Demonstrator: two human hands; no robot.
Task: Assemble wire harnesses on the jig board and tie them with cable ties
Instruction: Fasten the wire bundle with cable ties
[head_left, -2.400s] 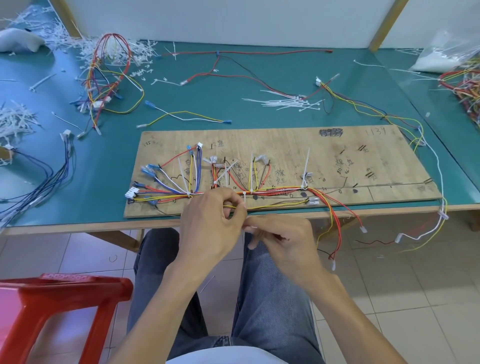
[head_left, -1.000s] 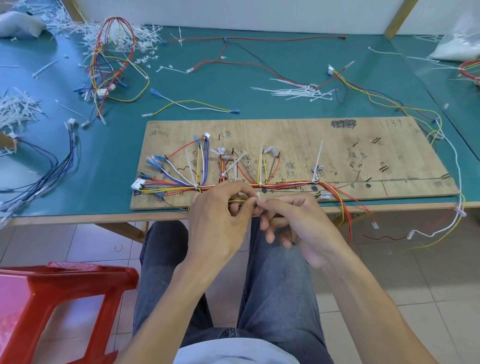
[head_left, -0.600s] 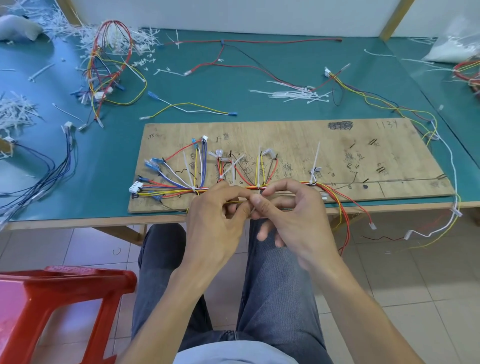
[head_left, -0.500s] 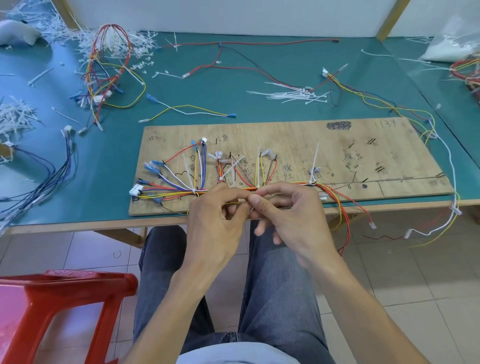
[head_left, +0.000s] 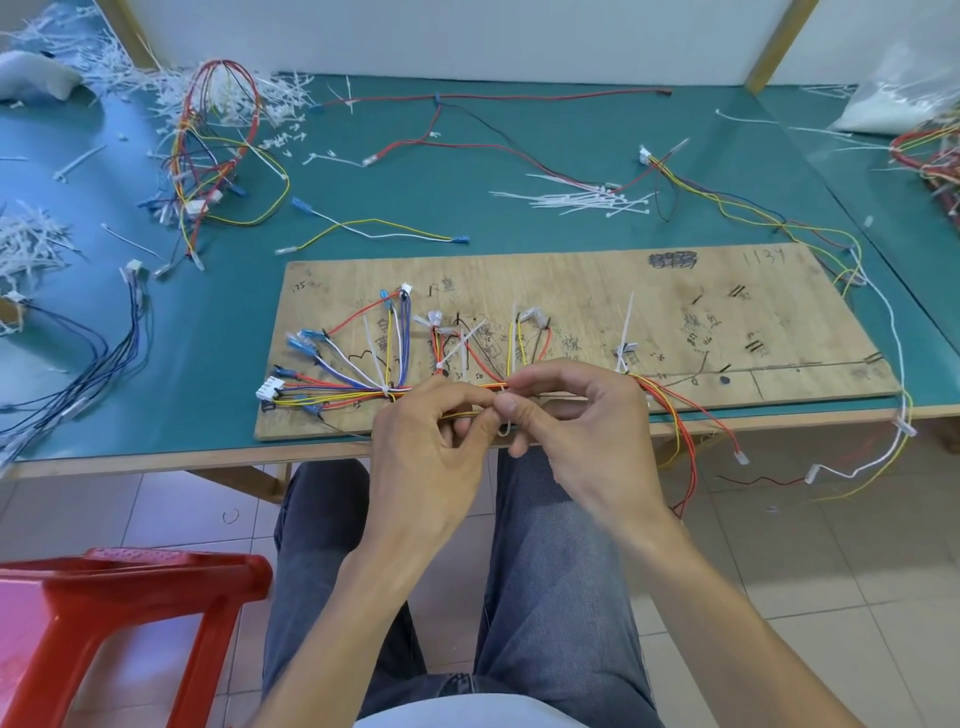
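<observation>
A green-matted bench stood over a tiled floor, with a red plastic stool at 8 o'clock of the seated person. The jig board, a wooden panel with handwritten marks, lay flat along the near edge of the bench. The wire harness lay on the left half of the board, its branches fanning toward 10 and 12 o'clock and its trunk running along the near edge; red and yellow leads hung over the edge at 4 o'clock. Both hands met at the trunk at 6 o'clock of the board. The left hand had its fingers curled, with thumb and forefinger pinching the trunk wires. The right hand pinched a white cable tie between thumb and forefinger, the remaining fingers loosely bent; the tie's small loop showed between the two hands. A pile of loose ties lay at 12 o'clock of the board. A finished wire bundle lay at 11 o'clock, and white offcuts at 9 o'clock.
</observation>
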